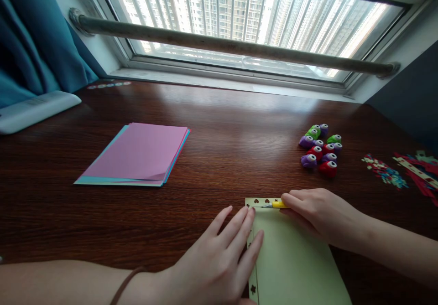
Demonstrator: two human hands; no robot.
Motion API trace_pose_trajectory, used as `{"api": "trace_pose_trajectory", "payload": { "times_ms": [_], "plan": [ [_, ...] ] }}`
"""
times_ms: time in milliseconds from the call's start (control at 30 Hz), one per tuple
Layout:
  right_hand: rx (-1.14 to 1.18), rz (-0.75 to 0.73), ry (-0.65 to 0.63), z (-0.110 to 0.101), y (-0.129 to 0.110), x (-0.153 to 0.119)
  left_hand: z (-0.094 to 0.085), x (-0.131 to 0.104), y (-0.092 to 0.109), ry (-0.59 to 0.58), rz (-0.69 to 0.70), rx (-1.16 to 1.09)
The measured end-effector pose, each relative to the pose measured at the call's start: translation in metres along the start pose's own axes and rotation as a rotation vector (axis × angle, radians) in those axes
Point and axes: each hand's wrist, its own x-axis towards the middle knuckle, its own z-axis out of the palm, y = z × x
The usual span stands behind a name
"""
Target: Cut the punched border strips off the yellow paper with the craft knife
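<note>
A pale green sheet of paper (294,264) lies on the dark wooden table, with small shapes punched along its top and left edges. My left hand (219,255) rests on its left edge, fingers spread and flat, partly on the table. In my right hand (315,209) is a yellow craft knife (278,204), pinched near its front. The blade points left and touches the paper just below the punched top row. A thin line runs along the left punched strip. The lower end of the sheet is out of frame.
Stacked coloured paper (137,152) lies at the left. Several small punches (318,147) stand at the right, beside paper bits (385,170) and cut strips (417,168). A white object (37,111) lies by the curtain (30,40); a rail (219,44) crosses the window.
</note>
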Motion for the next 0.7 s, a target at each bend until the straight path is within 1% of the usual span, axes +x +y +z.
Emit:
{"api": "trace_pose_trajectory", "payload": {
  "times_ms": [200,367,700],
  "plan": [
    [-0.020,0.016,0.001,0.0015,0.0001,0.0014,0.0025,0.0015,-0.0011,0.013,0.010,0.017],
    [-0.044,0.042,-0.021,0.0009,-0.0011,0.0034,0.0006,0.0001,-0.0016,-0.010,0.016,0.013],
    [-0.052,0.025,-0.036,0.0002,-0.0008,0.0003,0.0024,0.0021,-0.0030,-0.007,0.002,-0.016]
  ]
}}
